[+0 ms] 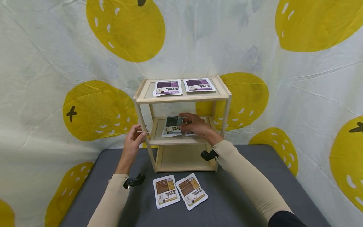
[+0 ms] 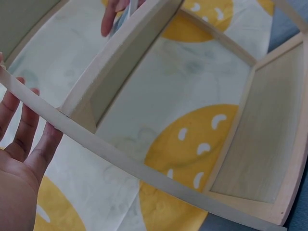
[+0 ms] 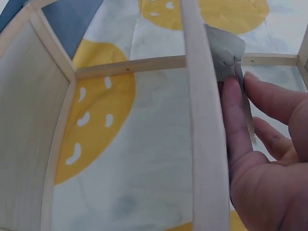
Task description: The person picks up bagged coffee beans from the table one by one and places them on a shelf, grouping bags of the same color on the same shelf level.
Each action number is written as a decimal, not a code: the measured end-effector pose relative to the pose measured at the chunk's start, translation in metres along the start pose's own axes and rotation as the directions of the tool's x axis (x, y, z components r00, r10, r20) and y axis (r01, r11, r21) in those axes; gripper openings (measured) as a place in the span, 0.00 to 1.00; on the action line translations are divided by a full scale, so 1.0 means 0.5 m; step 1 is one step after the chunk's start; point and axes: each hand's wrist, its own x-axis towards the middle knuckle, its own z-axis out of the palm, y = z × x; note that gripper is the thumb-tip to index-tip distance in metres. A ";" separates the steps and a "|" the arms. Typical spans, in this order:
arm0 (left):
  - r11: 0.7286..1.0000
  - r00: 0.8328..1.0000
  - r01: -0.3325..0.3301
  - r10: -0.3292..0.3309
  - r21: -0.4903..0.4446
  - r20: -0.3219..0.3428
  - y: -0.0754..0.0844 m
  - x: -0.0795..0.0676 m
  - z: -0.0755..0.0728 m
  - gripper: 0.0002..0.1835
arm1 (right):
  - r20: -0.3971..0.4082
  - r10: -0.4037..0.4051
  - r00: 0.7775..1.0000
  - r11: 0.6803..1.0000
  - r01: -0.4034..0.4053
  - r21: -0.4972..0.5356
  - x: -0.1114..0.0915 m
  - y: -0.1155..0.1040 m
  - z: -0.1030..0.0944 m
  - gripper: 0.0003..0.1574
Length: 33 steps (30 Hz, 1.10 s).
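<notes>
A small wooden three-tier shelf (image 1: 181,100) stands on the table. My left hand (image 1: 134,138) holds its front left post, thumb in front and fingers behind; in the left wrist view several fingers (image 2: 41,151) reach the post. Over the middle tier, my right hand (image 1: 195,126) pinches the right edge of a white-bordered pouch with a dark green label (image 1: 173,126). In the right wrist view this pouch (image 3: 224,45) shows edge-on between thumb and fingers. Another pouch (image 1: 190,134) lies on the middle tier, mostly hidden under the right hand.
Two purple-labelled pouches (image 1: 168,88) lie side by side on the top tier. In front of the shelf, two brown-labelled pouches (image 1: 166,191) lie on the dark grey table (image 1: 227,201). A fruit-patterned cloth (image 1: 181,41) hangs behind.
</notes>
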 end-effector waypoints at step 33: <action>0.999 1.000 -0.012 0.012 0.034 -0.005 -0.005 0.004 0.002 0.18 | -0.037 -0.136 0.990 0.949 0.120 -0.291 -0.086 -0.040 0.007 0.33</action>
